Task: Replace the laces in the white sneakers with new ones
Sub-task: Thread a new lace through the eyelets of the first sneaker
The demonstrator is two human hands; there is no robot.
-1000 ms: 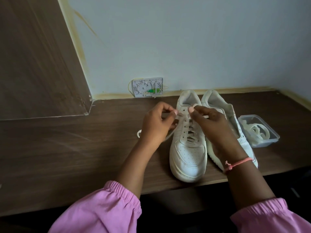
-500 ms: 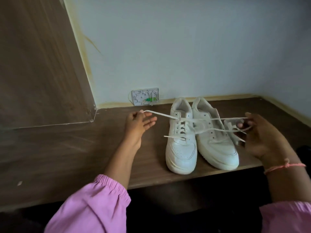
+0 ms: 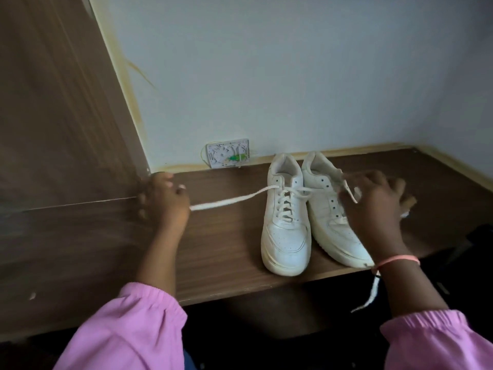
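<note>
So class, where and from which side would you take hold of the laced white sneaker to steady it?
Grip the laced white sneaker over its smooth toe cap, coming from the near table edge. The flat white lace runs taut leftwards from its upper eyelets to the left hand, so the toe is the bare, unobstructed part.

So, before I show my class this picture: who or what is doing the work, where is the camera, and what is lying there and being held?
No machine here: a person's two bare hands work, filmed by a camera worn on the head, looking down. Two white sneakers stand on a brown wooden shelf by the wall. The left hand pulls a white lace sideways out of the left sneaker; the right hand has a grip on the other end, which is blurred. The second sneaker has empty holes.
</note>
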